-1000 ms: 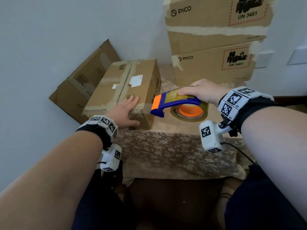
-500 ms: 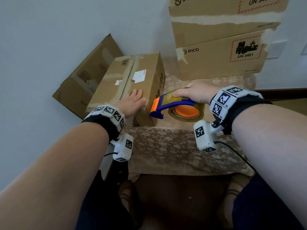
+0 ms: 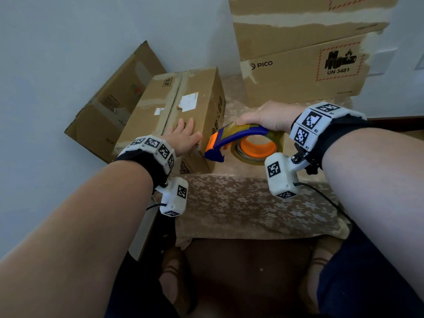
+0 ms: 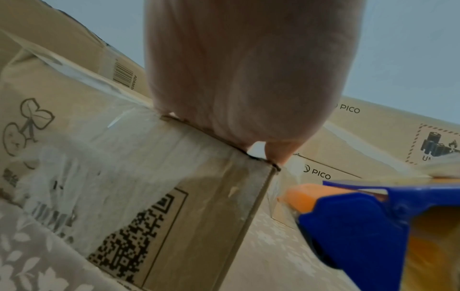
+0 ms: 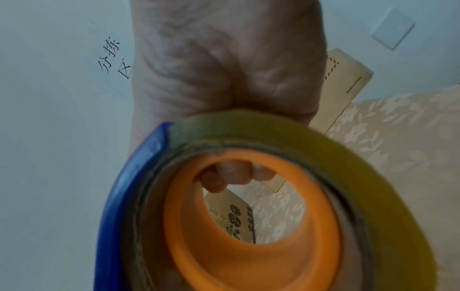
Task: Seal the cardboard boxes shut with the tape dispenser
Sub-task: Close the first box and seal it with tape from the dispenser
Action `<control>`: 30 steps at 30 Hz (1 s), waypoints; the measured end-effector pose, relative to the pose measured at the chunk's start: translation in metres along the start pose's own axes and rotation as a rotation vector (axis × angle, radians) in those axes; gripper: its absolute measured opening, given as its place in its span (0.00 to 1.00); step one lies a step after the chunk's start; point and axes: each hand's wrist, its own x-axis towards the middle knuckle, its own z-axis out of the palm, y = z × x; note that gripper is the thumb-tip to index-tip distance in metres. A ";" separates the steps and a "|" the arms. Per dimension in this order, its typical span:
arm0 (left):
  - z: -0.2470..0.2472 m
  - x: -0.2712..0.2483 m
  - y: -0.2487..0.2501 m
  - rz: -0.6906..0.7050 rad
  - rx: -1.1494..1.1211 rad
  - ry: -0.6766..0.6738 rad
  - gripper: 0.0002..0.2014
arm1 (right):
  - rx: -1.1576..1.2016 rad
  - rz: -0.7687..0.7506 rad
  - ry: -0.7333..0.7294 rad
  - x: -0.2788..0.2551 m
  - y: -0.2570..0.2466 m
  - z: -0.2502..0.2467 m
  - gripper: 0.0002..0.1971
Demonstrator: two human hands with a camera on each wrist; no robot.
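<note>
A closed cardboard box (image 3: 183,106) with a taped centre seam and a white label lies on the patterned cloth. My left hand (image 3: 185,138) rests flat on its near right corner, fingers straight; the left wrist view shows the palm (image 4: 248,78) pressing the box's top edge (image 4: 174,167). My right hand (image 3: 270,118) grips the blue and orange tape dispenser (image 3: 243,143) from above, its fingertips (image 5: 234,175) curled through the orange core. The dispenser's blue nose (image 4: 348,222) sits just right of the box's right side wall, close to it; whether it touches is unclear.
Two stacked PICO boxes (image 3: 305,72) stand at the back right. A flattened carton (image 3: 110,106) leans on the white wall at the left. The cloth-covered table (image 3: 252,203) ends at its front edge above my legs.
The dispenser has dropped lower and nearer the box's right wall. My left hand has stayed on the box's near corner. The head view has tilted down.
</note>
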 end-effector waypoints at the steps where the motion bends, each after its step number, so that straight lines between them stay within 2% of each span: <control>1: 0.001 -0.002 0.002 0.006 0.009 0.006 0.31 | -0.014 0.003 -0.015 0.000 0.001 0.000 0.23; 4: 0.001 -0.004 0.002 -0.008 -0.049 0.054 0.22 | 0.014 -0.012 -0.017 -0.003 0.006 -0.001 0.20; 6: 0.001 0.000 -0.001 -0.003 -0.056 0.083 0.18 | 0.085 -0.010 0.035 -0.004 0.012 -0.007 0.29; 7: 0.001 -0.001 0.000 0.004 -0.061 0.095 0.18 | 0.111 -0.005 0.046 -0.006 0.016 -0.010 0.30; 10: -0.001 -0.012 0.007 0.003 -0.121 0.084 0.23 | 0.209 -0.022 0.071 -0.013 0.020 -0.018 0.23; 13: -0.001 -0.011 0.003 -0.019 -0.241 0.082 0.27 | 0.279 -0.058 0.114 -0.021 0.011 -0.022 0.22; 18: -0.006 -0.013 0.007 -0.101 -0.364 0.130 0.29 | 0.371 -0.134 0.150 -0.033 -0.018 -0.031 0.15; 20: -0.006 -0.013 0.001 -0.109 -0.374 0.131 0.34 | 0.379 -0.149 0.135 -0.036 -0.023 -0.033 0.14; 22: -0.006 -0.009 -0.005 -0.108 -0.380 0.110 0.43 | 0.372 -0.145 0.110 -0.039 -0.020 -0.035 0.13; 23: -0.005 -0.008 -0.007 -0.092 -0.380 0.097 0.44 | 0.358 -0.135 0.101 -0.040 -0.014 -0.036 0.14; 25: -0.004 -0.007 -0.007 -0.057 -0.344 0.077 0.38 | 0.324 -0.106 0.096 -0.040 0.000 -0.040 0.18; 27: -0.004 -0.011 -0.002 -0.021 -0.314 0.051 0.38 | 0.283 -0.077 0.098 -0.038 0.013 -0.042 0.19; 30: -0.002 -0.010 0.002 -0.053 -0.326 0.052 0.30 | 0.178 -0.062 0.077 -0.036 0.023 -0.037 0.20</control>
